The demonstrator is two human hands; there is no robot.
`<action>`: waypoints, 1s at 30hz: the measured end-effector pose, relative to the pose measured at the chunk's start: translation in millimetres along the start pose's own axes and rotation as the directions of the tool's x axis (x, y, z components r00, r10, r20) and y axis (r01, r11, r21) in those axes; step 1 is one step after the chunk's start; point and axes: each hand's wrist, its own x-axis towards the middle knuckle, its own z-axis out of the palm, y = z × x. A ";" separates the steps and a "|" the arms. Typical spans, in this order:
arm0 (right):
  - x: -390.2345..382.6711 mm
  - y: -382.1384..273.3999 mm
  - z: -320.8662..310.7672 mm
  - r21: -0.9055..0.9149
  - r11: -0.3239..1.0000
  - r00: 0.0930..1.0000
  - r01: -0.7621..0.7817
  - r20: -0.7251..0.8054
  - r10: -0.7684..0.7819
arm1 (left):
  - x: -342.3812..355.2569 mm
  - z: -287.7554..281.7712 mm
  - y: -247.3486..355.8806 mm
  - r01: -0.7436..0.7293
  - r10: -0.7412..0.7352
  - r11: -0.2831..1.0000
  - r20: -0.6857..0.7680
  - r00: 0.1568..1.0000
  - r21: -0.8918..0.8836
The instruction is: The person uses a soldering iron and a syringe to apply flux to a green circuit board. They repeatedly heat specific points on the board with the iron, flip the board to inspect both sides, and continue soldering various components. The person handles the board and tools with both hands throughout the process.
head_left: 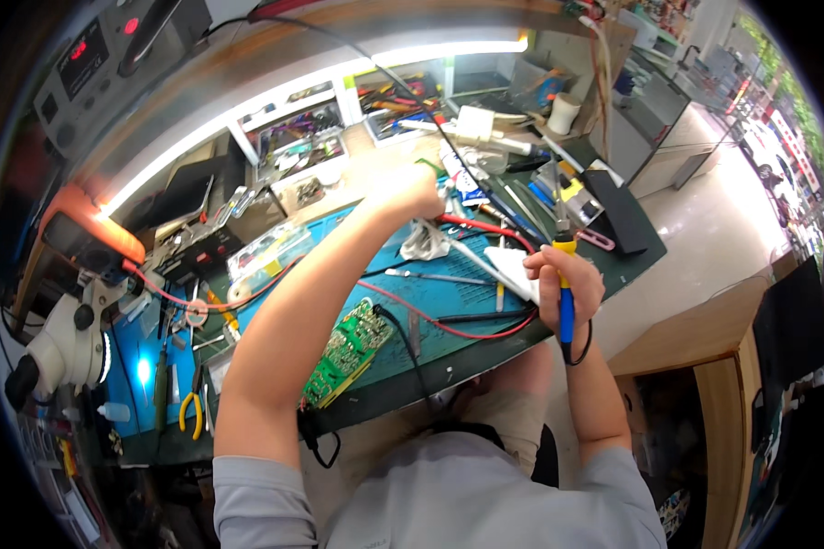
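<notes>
My left hand (414,194) is stretched over the back of the blue mat (467,297), fingers curled beside a red cable (481,222) and small items; what it holds is hidden. My right hand (572,284) grips a soldering iron (566,311) with a blue and yellow handle and a black cord, tip pointing away from me over the desk's right part. A crumpled white cloth (423,240) lies near my left hand. A green circuit board (346,349) lies at the front edge, partly behind my left forearm, with a black lead on it.
An orange multimeter (87,229) and a white microscope (73,339) stand at the left, near yellow pliers (192,410). Tools, pens and a black box (618,210) crowd the back right. Lit shelves hold small parts. A wooden cabinet (677,339) stands at the right.
</notes>
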 end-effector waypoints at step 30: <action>-15.5 -121.8 79.7 0.489 0.774 0.882 -0.401 0.436 0.182 | -312.2 147.8 -110.9 -0.402 -0.451 0.459 -0.598 0.663 -0.792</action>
